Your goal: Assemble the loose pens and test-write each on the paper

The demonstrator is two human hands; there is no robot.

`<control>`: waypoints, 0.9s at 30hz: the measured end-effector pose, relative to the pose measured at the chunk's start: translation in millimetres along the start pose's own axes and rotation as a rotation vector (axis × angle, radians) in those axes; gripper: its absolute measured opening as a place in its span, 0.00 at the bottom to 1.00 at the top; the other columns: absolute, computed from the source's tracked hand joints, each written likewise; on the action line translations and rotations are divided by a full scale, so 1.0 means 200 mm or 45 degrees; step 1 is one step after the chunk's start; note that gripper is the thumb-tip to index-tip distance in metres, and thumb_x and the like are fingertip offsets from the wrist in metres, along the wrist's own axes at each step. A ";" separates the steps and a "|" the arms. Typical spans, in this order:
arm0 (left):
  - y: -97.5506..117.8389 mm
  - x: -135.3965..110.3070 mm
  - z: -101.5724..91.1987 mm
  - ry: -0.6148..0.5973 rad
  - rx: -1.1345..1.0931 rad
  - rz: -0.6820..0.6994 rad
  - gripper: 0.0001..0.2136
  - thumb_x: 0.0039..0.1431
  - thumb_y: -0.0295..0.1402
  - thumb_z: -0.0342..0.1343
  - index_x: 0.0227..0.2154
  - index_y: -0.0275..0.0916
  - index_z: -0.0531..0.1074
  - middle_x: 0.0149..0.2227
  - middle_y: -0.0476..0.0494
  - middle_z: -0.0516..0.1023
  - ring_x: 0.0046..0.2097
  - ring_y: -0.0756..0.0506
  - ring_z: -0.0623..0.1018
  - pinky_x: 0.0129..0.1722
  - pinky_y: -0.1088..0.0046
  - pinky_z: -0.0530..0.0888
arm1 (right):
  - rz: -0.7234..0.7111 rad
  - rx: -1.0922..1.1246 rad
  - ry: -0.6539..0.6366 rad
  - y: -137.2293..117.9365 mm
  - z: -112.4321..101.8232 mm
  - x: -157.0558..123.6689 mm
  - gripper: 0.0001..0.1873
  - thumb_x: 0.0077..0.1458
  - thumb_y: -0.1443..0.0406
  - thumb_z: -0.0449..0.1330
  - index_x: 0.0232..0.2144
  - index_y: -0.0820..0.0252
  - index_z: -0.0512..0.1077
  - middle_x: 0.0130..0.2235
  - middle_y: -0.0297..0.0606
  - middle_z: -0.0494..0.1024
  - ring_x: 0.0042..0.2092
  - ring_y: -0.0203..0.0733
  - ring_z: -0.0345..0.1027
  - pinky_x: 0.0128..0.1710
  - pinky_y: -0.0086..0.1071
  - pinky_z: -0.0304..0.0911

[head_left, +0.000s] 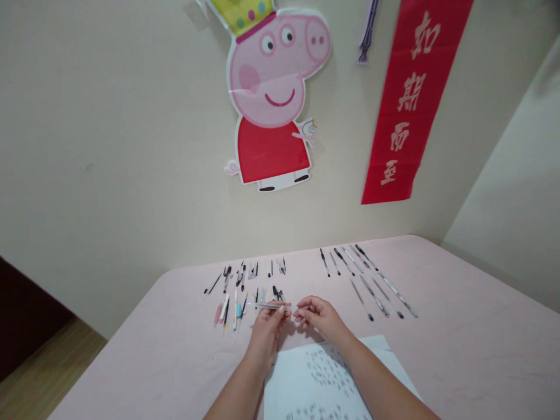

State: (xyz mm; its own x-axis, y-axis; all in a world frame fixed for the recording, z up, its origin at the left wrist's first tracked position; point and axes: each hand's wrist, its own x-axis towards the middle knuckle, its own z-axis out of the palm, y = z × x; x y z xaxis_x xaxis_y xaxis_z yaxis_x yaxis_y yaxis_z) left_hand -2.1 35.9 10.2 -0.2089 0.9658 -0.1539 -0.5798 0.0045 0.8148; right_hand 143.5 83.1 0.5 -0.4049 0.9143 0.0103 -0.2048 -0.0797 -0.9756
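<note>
Both my hands meet over the pink table (459, 350), just past a white sheet of paper (324, 379) with scribbles on it. My left hand (268, 329) pinches a clear pen barrel (268, 305) that lies level and points left. My right hand (318, 315) is curled at the barrel's right end, fingertips pressed together; what they grip is too small to make out. Several pen parts and coloured pens (231, 309) lie just left of my hands.
Rows of pens (371, 280) lie at the back right of the table, and small pen parts (245, 271) at the back left. A cartoon pig cutout (271, 99) and a red banner (411, 99) hang on the wall. The floor (39, 379) lies to the left.
</note>
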 end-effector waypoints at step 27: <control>0.00 -0.02 0.00 -0.037 -0.069 -0.222 0.08 0.48 0.27 0.64 0.31 0.34 0.71 0.32 0.45 0.79 0.32 0.51 0.80 0.29 0.82 0.76 | -0.125 -0.172 -0.008 0.00 -0.07 0.00 0.20 0.44 0.50 0.64 0.22 0.61 0.68 0.20 0.31 0.71 0.21 0.32 0.60 0.23 0.27 0.56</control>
State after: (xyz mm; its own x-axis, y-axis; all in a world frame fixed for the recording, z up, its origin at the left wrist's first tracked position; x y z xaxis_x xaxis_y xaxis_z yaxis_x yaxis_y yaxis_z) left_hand -1.9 32.1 11.5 -0.0790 0.9587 -0.2731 -0.6467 0.1592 0.7459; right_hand 155.4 89.4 -2.7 -0.3945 0.9125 0.1079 -0.1219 0.0644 -0.9905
